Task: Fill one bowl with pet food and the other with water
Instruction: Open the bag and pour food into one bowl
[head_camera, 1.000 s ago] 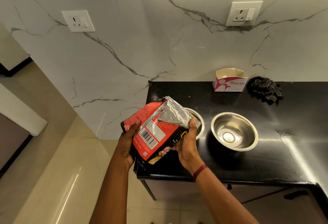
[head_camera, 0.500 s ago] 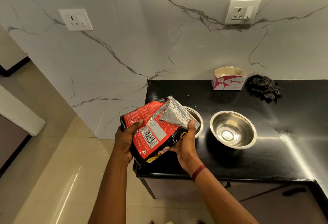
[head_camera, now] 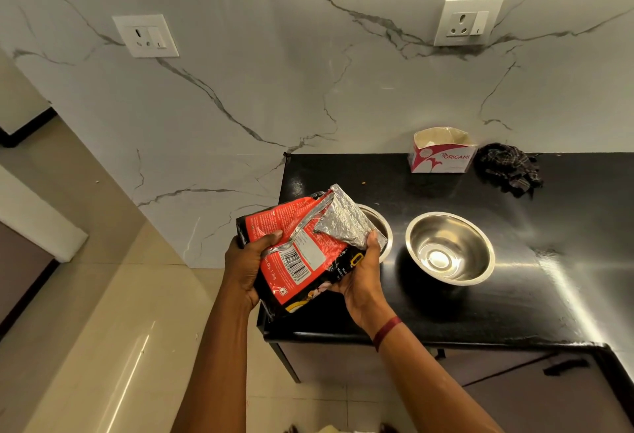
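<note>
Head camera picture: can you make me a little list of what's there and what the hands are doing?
Bag: red and black pet food bag with folded silver foil top
Left hand: grips the bag's left side
Right hand: holds its right side
Left steel bowl: round, partly hidden behind the bag
Right steel bowl: round, empty
Counter: shiny black countertop

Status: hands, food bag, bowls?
Left hand and right hand both grip the pet food bag, foil top folded over. Bag held in front of left bowl, mostly hiding it; right bowl empty. No obstacle near bowls.
</note>
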